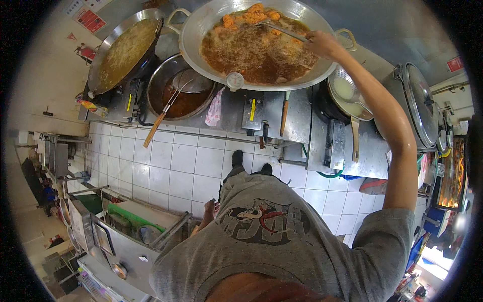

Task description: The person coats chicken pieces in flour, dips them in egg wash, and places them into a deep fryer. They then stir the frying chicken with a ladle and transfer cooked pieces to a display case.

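My right hand (325, 44) grips the handle of a long metal utensil (288, 32), perhaps a turner, whose head lies among orange-brown fried pieces (253, 15) at the far side of a large metal wok (191, 36). Brown oil (253, 56) bubbles and foams in the wok. A dial thermometer (235, 80) sits at the wok's near rim. Down beside my body hangs my left hand (210, 207), away from the stove; its fingers are small and partly hidden, and I see no object in it.
Left of the wok stand a pot (153, 99) of dark liquid with a wooden-handled strainer (166, 109) across it, and a tilted-looking wok (94, 71) of paler bubbling oil. On the right are a pan with a perforated ladle (345, 87) and a lidded pot (419, 105). Behind me is a steel counter (132, 249).
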Action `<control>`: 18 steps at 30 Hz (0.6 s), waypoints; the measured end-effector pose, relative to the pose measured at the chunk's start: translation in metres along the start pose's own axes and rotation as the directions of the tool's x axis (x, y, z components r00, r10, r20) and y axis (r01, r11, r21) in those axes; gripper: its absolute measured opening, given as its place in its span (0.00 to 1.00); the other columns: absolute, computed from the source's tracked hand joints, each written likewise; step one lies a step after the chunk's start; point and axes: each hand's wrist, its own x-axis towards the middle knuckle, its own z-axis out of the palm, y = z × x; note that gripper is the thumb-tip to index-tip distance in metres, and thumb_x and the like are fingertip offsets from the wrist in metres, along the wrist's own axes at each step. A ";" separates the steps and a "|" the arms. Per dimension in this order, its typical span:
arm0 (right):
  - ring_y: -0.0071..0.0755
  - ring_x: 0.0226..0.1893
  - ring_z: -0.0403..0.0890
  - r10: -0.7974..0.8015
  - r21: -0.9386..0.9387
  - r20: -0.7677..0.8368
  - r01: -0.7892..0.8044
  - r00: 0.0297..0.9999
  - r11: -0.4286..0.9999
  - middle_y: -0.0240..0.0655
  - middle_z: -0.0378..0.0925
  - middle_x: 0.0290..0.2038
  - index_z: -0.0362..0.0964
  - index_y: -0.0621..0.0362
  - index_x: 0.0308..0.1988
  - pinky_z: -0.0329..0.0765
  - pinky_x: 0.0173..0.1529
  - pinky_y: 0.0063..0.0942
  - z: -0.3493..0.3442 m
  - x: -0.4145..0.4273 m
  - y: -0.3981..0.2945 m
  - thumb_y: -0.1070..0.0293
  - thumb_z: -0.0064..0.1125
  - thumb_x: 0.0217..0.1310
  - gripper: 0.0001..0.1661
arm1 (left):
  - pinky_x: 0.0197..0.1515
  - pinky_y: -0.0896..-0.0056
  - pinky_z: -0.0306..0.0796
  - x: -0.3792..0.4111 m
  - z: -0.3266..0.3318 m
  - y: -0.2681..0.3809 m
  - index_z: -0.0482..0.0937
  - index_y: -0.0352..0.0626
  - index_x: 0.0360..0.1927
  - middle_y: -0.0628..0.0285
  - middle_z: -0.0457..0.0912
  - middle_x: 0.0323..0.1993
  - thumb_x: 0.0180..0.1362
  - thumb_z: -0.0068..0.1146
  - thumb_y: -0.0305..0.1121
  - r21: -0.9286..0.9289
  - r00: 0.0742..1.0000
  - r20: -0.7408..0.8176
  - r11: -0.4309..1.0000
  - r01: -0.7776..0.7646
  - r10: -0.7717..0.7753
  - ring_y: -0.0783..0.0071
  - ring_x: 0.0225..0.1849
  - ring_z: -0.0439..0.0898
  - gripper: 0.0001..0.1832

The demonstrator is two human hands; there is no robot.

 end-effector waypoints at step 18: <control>0.51 0.47 0.76 -0.149 -0.209 -0.136 0.119 0.979 0.971 0.49 0.76 0.46 0.74 0.59 0.48 0.71 0.51 0.40 -0.144 -0.109 0.040 0.63 0.55 0.58 0.19 | 0.34 0.61 0.70 -0.055 0.058 0.058 0.69 0.46 0.52 0.60 0.80 0.38 0.60 0.50 0.42 0.322 0.982 -0.145 0.944 -0.070 0.122 0.68 0.33 0.77 0.19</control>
